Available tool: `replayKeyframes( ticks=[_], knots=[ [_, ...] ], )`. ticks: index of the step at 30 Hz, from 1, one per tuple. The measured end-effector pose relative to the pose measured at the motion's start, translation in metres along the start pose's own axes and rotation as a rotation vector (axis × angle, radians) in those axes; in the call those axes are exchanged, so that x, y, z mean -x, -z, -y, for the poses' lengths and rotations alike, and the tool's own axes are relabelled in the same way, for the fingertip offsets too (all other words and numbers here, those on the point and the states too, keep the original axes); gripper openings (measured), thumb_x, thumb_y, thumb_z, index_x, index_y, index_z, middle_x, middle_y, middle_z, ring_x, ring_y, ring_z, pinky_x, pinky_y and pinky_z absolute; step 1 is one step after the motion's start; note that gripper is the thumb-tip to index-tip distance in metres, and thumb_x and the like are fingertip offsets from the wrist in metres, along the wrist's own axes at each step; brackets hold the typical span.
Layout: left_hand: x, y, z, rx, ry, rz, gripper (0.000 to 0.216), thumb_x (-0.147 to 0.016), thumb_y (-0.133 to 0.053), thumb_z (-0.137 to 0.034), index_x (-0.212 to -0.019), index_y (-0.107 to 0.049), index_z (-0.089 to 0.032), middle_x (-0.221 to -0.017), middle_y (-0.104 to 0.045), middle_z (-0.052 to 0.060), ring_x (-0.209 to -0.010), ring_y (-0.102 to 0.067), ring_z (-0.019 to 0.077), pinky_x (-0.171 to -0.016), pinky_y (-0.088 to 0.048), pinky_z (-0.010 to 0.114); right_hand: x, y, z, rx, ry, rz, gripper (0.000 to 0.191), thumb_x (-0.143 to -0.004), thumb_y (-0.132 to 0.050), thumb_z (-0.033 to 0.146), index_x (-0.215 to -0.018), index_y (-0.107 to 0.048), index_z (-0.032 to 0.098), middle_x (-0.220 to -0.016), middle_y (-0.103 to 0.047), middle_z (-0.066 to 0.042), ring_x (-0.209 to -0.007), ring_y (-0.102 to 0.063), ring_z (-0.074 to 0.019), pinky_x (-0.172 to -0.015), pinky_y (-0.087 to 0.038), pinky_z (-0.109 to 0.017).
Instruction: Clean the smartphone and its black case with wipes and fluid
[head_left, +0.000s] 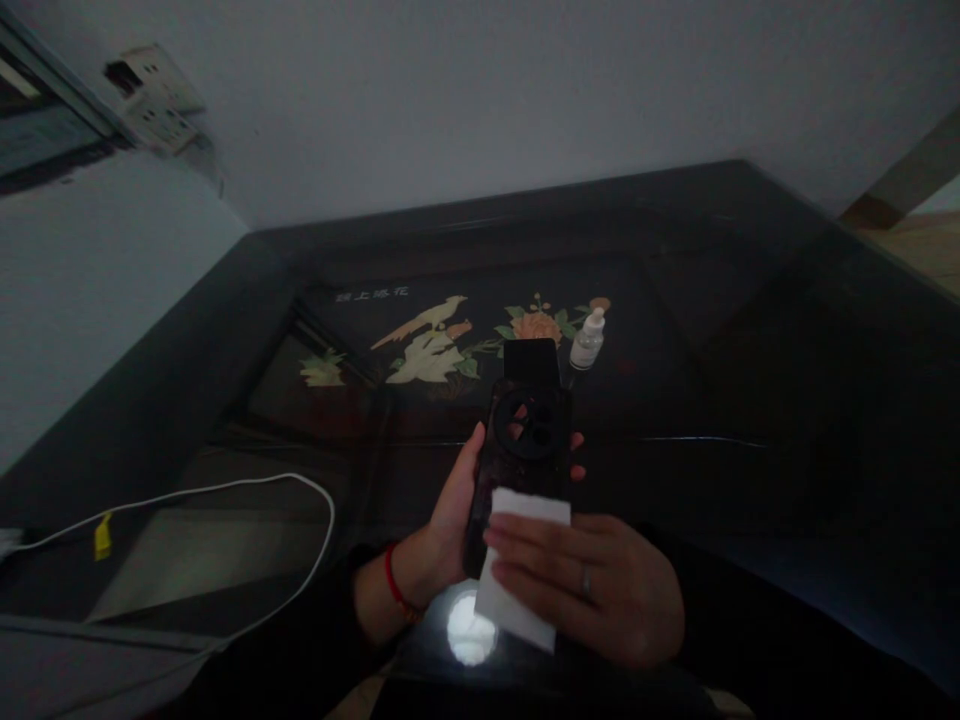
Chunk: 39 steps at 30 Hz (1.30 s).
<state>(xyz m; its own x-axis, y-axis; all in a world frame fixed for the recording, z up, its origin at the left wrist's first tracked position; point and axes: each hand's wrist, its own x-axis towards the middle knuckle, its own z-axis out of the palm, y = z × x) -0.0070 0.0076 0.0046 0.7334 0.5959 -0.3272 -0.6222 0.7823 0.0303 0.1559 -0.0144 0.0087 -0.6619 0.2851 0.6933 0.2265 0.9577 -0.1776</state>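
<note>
- Two hands work at one thing: our right-hand fingers (525,556) lie flat and together, pressing a folded white wipe (517,570) against the back of a dark phone (517,460).
- Our left hand (450,510) cups the phone from beneath, fingers wrapped round its edges, holding it tilted above the tabletop (750,400).
- We judge the wiping step is in hand, low on the phone's back; the round camera ring (527,422) above looks untouched, so the wipe would need to slide upward under light pressure.
- Beyond stand a small dropper bottle (587,342) and, well left, a white cable (225,490).
</note>
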Motion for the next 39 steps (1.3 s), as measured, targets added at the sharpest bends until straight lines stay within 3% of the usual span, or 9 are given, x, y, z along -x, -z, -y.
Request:
replayKeyframes(
  ticks=[2,4,7,10,16,23,29,35,39],
  knots=[
    [0.002,0.003,0.000,0.058,0.057,0.016,0.083,-0.086,-0.033,-0.070,-0.131,-0.053,-0.003,-0.088,-0.073,0.012,-0.080,-0.067,0.0162,-0.073,-0.047,0.023,0.000,0.005,-0.007,0.089,-0.090,0.000,0.029,-0.098,-0.040,0.011,-0.107,-0.067,0.005,-0.118,-0.069,-0.012,-0.118,-0.060,-0.0215,-0.084,-0.058,-0.030],
    [0.004,0.004,-0.001,0.056,0.058,0.039,0.082,-0.087,-0.032,-0.069,-0.132,-0.053,-0.004,-0.089,-0.072,0.011,-0.075,-0.067,0.0142,-0.072,-0.046,0.022,-0.001,0.006,-0.007,0.108,-0.095,0.010,0.029,-0.097,-0.040,0.011,-0.107,-0.067,0.006,-0.118,-0.069,-0.012,-0.118,-0.060,-0.0223,-0.083,-0.059,-0.031],
    [0.003,0.003,-0.006,-0.098,-0.002,0.070,0.080,-0.089,-0.023,-0.068,-0.131,-0.054,-0.008,-0.106,-0.070,0.015,-0.086,-0.067,0.0210,-0.083,-0.047,0.032,-0.003,0.002,0.005,0.018,0.012,0.010,0.027,-0.096,-0.043,0.011,-0.098,-0.070,0.010,-0.109,-0.073,-0.006,-0.109,-0.066,-0.0183,-0.075,-0.060,-0.025],
    [0.002,0.001,-0.008,-0.175,-0.031,0.069,0.078,-0.089,-0.023,-0.068,-0.132,-0.055,-0.011,-0.108,-0.070,0.014,-0.092,-0.067,0.0259,-0.088,-0.045,0.040,-0.004,-0.001,0.012,-0.055,0.064,-0.038,0.025,-0.095,-0.047,0.012,-0.089,-0.071,0.013,-0.101,-0.075,-0.003,-0.104,-0.067,-0.0157,-0.075,-0.059,-0.022],
    [0.003,-0.006,0.000,-0.047,-0.075,-0.091,0.074,-0.088,-0.031,-0.066,-0.133,-0.054,-0.013,-0.094,-0.070,0.012,-0.061,-0.058,0.0127,-0.064,-0.044,0.026,0.001,0.012,-0.013,0.155,-0.109,-0.025,0.028,-0.097,-0.041,0.010,-0.106,-0.066,0.005,-0.115,-0.070,-0.014,-0.116,-0.061,-0.0227,-0.083,-0.059,-0.031],
    [0.004,-0.011,-0.009,-0.062,-0.088,-0.073,0.079,-0.091,-0.014,-0.065,-0.140,-0.045,-0.011,-0.112,-0.068,0.014,-0.089,-0.064,0.0219,-0.081,-0.045,0.035,0.000,0.005,0.007,-0.024,0.057,0.008,0.024,-0.094,-0.046,0.010,-0.095,-0.070,0.009,-0.107,-0.074,-0.007,-0.111,-0.064,-0.0183,-0.079,-0.058,-0.024],
    [0.009,-0.004,-0.014,-0.057,0.006,0.067,0.083,-0.087,-0.026,-0.069,-0.131,-0.053,-0.004,-0.108,-0.070,0.017,-0.094,-0.066,0.0198,-0.087,-0.045,0.029,0.003,0.010,-0.007,0.139,-0.083,-0.031,0.026,-0.096,-0.044,0.010,-0.107,-0.067,0.006,-0.117,-0.069,-0.012,-0.118,-0.060,-0.0219,-0.081,-0.058,-0.030],
    [0.009,-0.009,-0.018,-0.090,-0.176,0.077,0.068,-0.093,-0.022,-0.060,-0.134,-0.050,-0.013,-0.131,-0.061,0.010,-0.108,-0.063,0.0250,-0.088,-0.048,0.045,0.002,0.009,0.004,-0.019,0.023,-0.013,0.024,-0.094,-0.046,0.009,-0.095,-0.070,0.008,-0.109,-0.073,-0.006,-0.113,-0.063,-0.0159,-0.083,-0.058,-0.024],
    [0.011,-0.009,-0.020,-0.101,-0.152,0.065,0.077,-0.091,-0.023,-0.064,-0.132,-0.052,-0.005,-0.120,-0.067,0.014,-0.104,-0.064,0.0219,-0.090,-0.047,0.034,0.005,0.012,-0.002,0.064,-0.044,-0.058,0.024,-0.094,-0.046,0.008,-0.104,-0.068,0.006,-0.115,-0.070,-0.011,-0.121,-0.057,-0.0192,-0.082,-0.059,-0.028]
  ],
)
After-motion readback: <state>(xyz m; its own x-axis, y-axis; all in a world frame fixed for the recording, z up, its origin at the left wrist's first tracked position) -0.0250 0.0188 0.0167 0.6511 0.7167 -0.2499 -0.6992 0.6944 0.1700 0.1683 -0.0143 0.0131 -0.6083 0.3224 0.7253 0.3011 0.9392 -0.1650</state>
